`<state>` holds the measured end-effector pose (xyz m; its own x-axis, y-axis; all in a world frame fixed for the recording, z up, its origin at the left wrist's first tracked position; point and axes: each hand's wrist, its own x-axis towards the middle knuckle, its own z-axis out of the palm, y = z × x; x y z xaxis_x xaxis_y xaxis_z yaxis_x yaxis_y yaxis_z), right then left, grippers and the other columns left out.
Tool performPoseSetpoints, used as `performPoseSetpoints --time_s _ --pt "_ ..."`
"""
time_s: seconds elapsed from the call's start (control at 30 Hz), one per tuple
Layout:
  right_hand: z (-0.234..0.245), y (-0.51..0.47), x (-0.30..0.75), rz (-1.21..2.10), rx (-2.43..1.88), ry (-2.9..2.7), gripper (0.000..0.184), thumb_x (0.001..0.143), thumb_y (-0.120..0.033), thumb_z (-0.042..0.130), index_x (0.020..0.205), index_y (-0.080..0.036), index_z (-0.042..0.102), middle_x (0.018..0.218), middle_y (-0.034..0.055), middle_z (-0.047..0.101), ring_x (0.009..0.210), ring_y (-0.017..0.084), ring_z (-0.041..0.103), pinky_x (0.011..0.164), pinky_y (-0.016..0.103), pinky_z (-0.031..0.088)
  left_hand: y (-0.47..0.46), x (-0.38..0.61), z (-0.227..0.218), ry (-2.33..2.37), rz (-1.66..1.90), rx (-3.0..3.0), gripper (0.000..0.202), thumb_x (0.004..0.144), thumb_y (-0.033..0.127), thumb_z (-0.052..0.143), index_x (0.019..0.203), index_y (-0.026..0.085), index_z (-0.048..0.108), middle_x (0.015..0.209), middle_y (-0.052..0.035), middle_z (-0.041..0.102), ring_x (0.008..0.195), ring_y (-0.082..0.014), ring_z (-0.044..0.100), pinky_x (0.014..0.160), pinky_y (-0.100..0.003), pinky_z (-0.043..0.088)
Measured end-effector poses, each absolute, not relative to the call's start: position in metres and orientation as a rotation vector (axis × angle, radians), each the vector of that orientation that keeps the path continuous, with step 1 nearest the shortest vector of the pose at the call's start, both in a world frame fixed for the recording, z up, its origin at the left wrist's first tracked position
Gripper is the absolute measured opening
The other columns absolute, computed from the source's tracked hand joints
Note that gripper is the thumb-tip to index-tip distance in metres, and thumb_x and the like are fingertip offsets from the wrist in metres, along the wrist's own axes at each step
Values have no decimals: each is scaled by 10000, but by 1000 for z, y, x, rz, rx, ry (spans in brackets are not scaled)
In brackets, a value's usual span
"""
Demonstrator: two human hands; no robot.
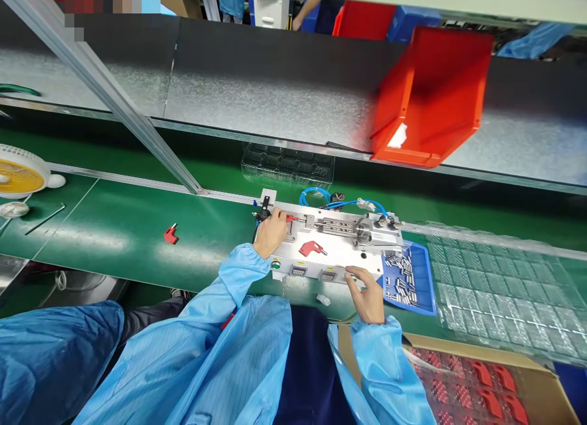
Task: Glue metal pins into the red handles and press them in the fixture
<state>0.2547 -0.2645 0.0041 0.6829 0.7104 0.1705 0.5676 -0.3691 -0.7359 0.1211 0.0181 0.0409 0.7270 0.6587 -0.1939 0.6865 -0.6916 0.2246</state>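
A metal bench fixture [339, 263] with a cylinder and rod on top stands in front of me. My left hand [271, 232] is over its left end, fingers closed around a red plastic piece [291, 218] that lies in line with the rod; most of this piece is hidden. Another red pistol-shaped piece [312, 248] with a metal pin sticking out rests on the fixture's plate. At the fixture's front right edge is my right hand [368, 295], holding nothing, thumb and forefinger apart by the front panel. A green button [276, 265] is on the panel's left.
A blue tray [431, 290] of small metal pins adjoins the fixture, with clear plastic trays [504, 290] beyond. One red piece [170, 234] lies left on the green bench. A carton [541, 382] holds more red pieces. A red bin [458, 107] stands on the shelf.
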Motion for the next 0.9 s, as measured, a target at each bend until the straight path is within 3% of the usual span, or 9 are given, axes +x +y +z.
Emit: performPoseSetpoints --time_s 0.2,0.53,0.9 --pt "-8 -283 261 210 -2125 -858 412 952 -601 578 971 -242 778 1017 123 791 1002 318 739 914 524 613 13 118 32 1048 -73 2661 378 1044 138 406 1376 196 578 1373 -166 562 1022 -251 735 751 -331 607" --pt "-17 -290 262 195 -2166 -838 464 930 -658 570 973 -243 774 1005 122 782 991 318 732 854 503 624 9 118 25 1088 13 2638 312 1023 123 438 1249 200 637 1336 -138 584 1052 -234 712 749 -291 589" --pt "-5 -249 252 135 -2108 -1092 355 1012 -498 523 1054 -244 767 1043 112 767 996 294 718 921 485 603 13 120 31 1068 -53 2664 272 993 123 455 1206 179 615 1259 -123 595 1005 -229 730 720 -288 579"
